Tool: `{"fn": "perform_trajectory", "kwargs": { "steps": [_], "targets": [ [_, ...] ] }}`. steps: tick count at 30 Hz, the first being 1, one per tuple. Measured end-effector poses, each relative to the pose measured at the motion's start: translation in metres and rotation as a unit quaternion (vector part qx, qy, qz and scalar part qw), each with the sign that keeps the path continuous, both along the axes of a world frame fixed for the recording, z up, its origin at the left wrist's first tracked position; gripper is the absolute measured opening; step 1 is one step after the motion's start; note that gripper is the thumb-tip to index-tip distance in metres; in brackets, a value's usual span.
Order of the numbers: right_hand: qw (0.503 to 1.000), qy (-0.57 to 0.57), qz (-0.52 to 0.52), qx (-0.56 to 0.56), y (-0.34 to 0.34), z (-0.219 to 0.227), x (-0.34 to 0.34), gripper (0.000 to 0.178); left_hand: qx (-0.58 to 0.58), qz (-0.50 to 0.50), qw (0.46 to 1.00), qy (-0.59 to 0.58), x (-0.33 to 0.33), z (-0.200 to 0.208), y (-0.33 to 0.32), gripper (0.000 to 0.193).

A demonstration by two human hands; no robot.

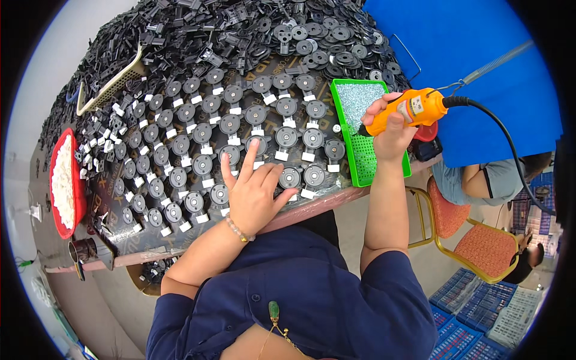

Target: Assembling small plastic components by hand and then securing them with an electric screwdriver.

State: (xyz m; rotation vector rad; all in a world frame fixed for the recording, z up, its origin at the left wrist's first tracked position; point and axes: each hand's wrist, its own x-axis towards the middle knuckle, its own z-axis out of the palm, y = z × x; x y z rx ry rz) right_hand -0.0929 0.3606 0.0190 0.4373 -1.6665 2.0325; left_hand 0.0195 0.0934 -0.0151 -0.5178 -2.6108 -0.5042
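My left hand (257, 193) rests with fingers spread over rows of round dark-grey parts with white tabs (288, 138), its index fingertip on or just above one of them. Nothing shows in its grasp. My right hand (391, 137) is wrapped round an orange electric screwdriver (407, 114), whose tip points down and left. The screwdriver is above a bright green tray (339, 108), which holds small silvery screws (360, 97) in its far part and has a perforated green plate (367, 161) in its near part. A small round white piece (336, 128) lies beside the tray.
Heaps of black plastic parts (198, 36) and flat discs (342, 42) cover the far table. A red basin of white pieces (63, 186) and a cream basket (114, 81) stand left. A coiled spring (498, 63) and black cable (504, 129) meet the screwdriver. Another person (480, 180) sits at right.
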Motion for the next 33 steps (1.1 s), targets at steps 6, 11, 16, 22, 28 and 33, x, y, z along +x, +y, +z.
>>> {"fn": "perform_trajectory", "kwargs": {
  "steps": [6,11,16,22,28,33],
  "targets": [
    [1.000,0.013,-0.001,0.011,-0.001,-0.001,0.001,0.066,-0.007,-0.004,1.000,-0.005,0.000,0.002,0.000,0.047],
    [1.000,0.012,0.003,0.008,-0.001,0.008,0.005,0.068,0.002,-0.001,1.000,-0.010,0.001,0.003,-0.002,0.047],
    [0.999,0.021,0.022,-0.034,-0.019,0.041,0.038,0.078,0.008,-0.006,1.000,-0.016,-0.001,0.004,-0.001,0.046],
    [0.982,-0.026,0.181,-0.045,-0.083,0.035,0.077,0.083,0.013,-0.002,1.000,-0.022,0.000,0.005,-0.001,0.044],
    [0.968,-0.068,0.237,-0.043,-0.099,0.023,0.081,0.078,0.020,-0.006,1.000,-0.013,0.000,0.005,-0.001,0.044],
    [0.968,-0.077,0.234,-0.048,-0.099,0.019,0.080,0.077,0.020,-0.005,1.000,-0.014,0.000,0.004,0.000,0.041]
  ]
}}
